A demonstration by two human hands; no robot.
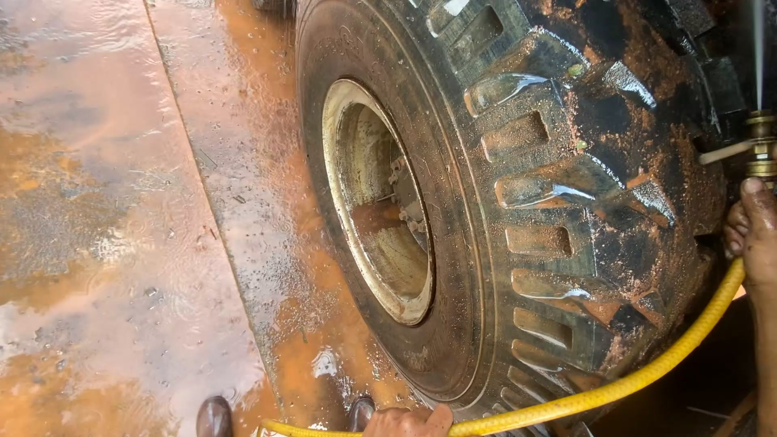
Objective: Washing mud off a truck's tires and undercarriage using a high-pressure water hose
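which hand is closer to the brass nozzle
Right. The right hand grips just below the brass nozzle at the frame's right edge. The left hand is far off at the bottom, holding the yellow hose by the tyre.

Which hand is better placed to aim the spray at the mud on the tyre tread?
The right hand: it already grips the hose at the brass nozzle, beside the muddy tyre. The left hand only holds the yellow hose lower down, away from the nozzle.
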